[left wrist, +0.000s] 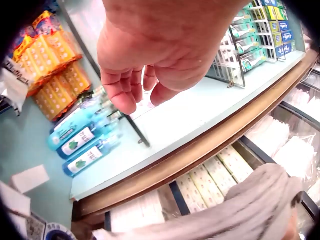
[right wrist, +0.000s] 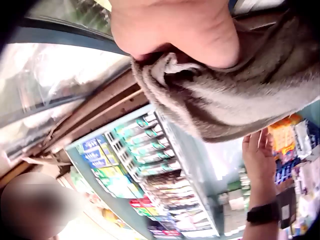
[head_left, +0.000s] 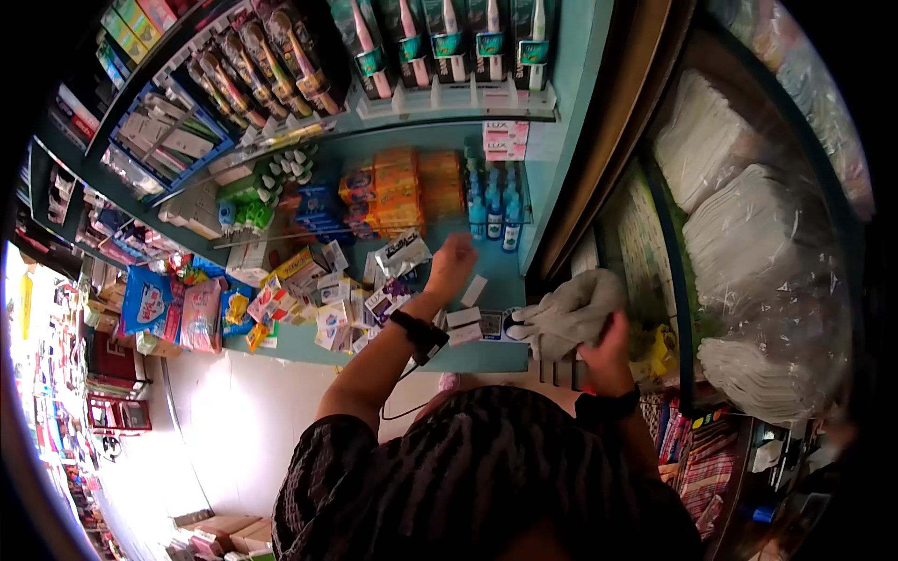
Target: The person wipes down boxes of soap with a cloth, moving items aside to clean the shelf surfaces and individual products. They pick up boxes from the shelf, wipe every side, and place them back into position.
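A grey cloth (head_left: 572,313) hangs bunched from my right hand (head_left: 610,357), whose fingers grip it over the right end of the counter. In the right wrist view the cloth (right wrist: 215,100) spreads below the right hand (right wrist: 175,30). My left hand (head_left: 453,266) is over the shelf, near the blue bottles (head_left: 494,217), holding nothing; its fingers bend loosely in the left wrist view, where the left hand (left wrist: 150,55) is beside a glass shelf edge. Small white boxes (head_left: 463,325) lie below it on the counter (head_left: 500,355).
Orange packs (head_left: 402,192) are stacked behind the left hand. Toothbrush packs (head_left: 449,42) stand on the shelf above. Loose packets and boxes (head_left: 339,309) cover the counter's left part. Bagged white goods (head_left: 744,243) fill a glass case at the right.
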The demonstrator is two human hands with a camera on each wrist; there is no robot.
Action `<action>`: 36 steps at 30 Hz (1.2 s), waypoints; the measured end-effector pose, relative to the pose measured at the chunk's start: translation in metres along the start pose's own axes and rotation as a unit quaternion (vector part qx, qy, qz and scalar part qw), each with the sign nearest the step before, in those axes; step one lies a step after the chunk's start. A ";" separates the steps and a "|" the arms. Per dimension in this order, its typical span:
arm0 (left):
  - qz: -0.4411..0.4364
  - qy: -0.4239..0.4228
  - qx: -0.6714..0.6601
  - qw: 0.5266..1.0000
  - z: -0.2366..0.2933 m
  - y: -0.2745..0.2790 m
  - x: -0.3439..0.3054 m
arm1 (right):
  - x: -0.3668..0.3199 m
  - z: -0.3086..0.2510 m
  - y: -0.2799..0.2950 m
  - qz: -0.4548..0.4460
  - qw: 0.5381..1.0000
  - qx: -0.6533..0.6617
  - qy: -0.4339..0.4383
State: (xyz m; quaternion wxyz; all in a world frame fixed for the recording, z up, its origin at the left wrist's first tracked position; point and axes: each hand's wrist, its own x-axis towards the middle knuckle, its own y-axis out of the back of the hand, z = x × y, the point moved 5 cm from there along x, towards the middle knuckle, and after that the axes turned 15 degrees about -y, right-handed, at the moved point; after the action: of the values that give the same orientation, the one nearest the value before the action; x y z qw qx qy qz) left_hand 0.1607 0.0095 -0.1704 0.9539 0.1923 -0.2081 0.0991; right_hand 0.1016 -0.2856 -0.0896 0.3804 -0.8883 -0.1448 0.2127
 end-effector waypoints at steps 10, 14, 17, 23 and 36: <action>-0.119 0.074 -0.069 0.988 0.019 -0.025 0.071 | -0.011 0.047 0.005 -0.053 0.974 0.175 -0.134; -0.078 -0.013 -0.019 0.997 0.009 -0.009 0.117 | -0.007 0.043 0.029 -0.040 0.991 0.100 -0.075; -0.001 -0.034 0.001 0.999 0.031 0.005 0.162 | -0.002 0.028 0.008 -0.254 0.953 0.154 -0.064; 0.073 -0.265 0.250 0.928 0.011 -0.004 0.255 | -0.039 0.035 0.041 0.004 0.992 -0.097 0.078; 0.030 -0.169 0.247 0.954 0.008 0.000 0.287 | -0.094 0.043 0.061 0.239 0.924 -0.272 0.123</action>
State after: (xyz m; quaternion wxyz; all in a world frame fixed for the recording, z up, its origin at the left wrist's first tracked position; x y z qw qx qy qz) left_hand 0.4142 0.0374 -0.0393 0.8240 0.4300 -0.3406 0.1417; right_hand 0.0048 -0.3395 -0.1361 0.0773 -0.9850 0.0671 0.1388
